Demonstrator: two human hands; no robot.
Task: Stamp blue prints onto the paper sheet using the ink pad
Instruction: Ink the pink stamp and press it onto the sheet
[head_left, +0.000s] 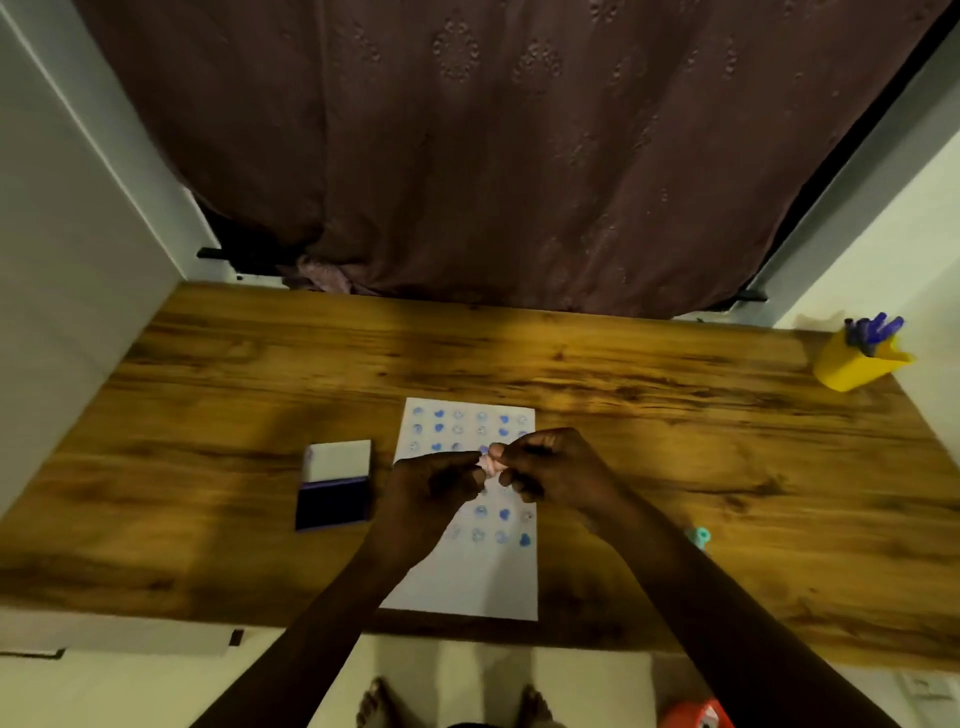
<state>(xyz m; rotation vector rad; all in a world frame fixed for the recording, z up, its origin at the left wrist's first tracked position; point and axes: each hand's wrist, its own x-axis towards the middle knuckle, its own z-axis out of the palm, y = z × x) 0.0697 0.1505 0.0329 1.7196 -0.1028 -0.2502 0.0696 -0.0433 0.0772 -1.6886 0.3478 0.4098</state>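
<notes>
A white paper sheet (467, 577) lies in the middle of the wooden table (208, 519), covered in rows of blue prints. The ink pad (335, 501) sits open to its left, its white lid folded back beyond the dark blue pad. My left hand (434, 486) and my right hand (550, 470) meet above the middle of the sheet. Both pinch a small pink stamp (491, 462) between their fingertips. The hands hide the sheet's middle rows.
A yellow cup (852, 366) with blue pens stands at the far right corner. A small teal object (698, 535) lies right of my right forearm. A dark curtain (493, 156) hangs behind the table. An orange object (696, 717) sits on the floor.
</notes>
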